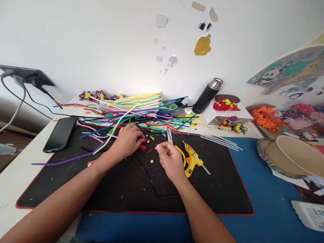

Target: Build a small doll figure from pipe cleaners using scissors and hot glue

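Observation:
My left hand (127, 140) is over the mat with its fingers curled down and together. A small pink-red fuzzy piece (146, 141) lies right at its fingertips, and I cannot make out what is between them. Just below is another pink piece (143, 147). My right hand (170, 159) is closed in a pinch, thumb against forefinger; anything held there is too small to name. Near its fingertips lie a short crimson strip (150, 150) and a small beige disc (152, 161). Scissors (169, 135) with yellow handles and a yellow glue gun (193, 158) lie beside the right hand.
A pile of coloured pipe cleaners (131, 109) spreads along the back. A phone (60, 134) lies at left on the black mat (121, 195). Clear glue sticks (222, 141), a black flask (207, 96) and a round bowl (298, 155) are at right. The glue gun's cord crosses the mat.

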Demonstrator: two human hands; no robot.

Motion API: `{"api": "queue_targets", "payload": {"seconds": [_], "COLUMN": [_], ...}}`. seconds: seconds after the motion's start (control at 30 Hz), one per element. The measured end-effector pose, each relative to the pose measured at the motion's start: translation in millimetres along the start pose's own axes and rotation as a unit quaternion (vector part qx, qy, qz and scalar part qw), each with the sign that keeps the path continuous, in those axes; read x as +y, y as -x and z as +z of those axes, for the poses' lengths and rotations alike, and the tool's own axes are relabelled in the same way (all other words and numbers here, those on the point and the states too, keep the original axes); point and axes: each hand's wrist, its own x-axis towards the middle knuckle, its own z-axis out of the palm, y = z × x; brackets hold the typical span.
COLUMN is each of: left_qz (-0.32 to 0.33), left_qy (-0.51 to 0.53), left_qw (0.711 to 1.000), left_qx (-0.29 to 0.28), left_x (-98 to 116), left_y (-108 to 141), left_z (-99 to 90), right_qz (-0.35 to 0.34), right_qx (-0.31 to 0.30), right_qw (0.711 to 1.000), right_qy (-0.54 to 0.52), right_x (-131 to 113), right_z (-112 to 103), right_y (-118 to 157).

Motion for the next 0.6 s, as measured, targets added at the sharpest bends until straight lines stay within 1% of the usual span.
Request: {"api": "queue_targets", "payload": {"seconds": [0.13, 0.2, 0.33, 0.47, 0.6], "left_qz": [0.009, 0.018, 0.060, 0.084, 0.090], "left_qy": [-0.030, -0.017, 0.011, -0.003, -0.012], "left_qw": [0.999, 0.999, 0.998, 0.996, 0.996], "left_qx": [0.010, 0.021, 0.031, 0.018, -0.003], "left_x": [1.5, 1.7, 3.0, 5.7, 7.7], "left_y": [1.1, 2.3, 9.7, 20.0, 24.9], "left_z": [1.2, -0.7, -10.0, -14.6, -8.5], "right_qz": [-0.006, -0.007, -0.009, -0.016, -0.048], "right_qx": [0.002, 0.003, 0.001, -0.003, -0.012], "right_qw": [1.000, 0.999, 0.999, 0.997, 0.988], "right_qy": [0.021, 0.032, 0.049, 0.074, 0.143], "right_x": [1.2, 2.5, 3.2, -2.6, -8.3], "right_z": [-0.3, -0.6, -1.2, -0.5, 0.8], "right_y": [0.6, 0.9, 1.8, 2.4, 2.0]}}
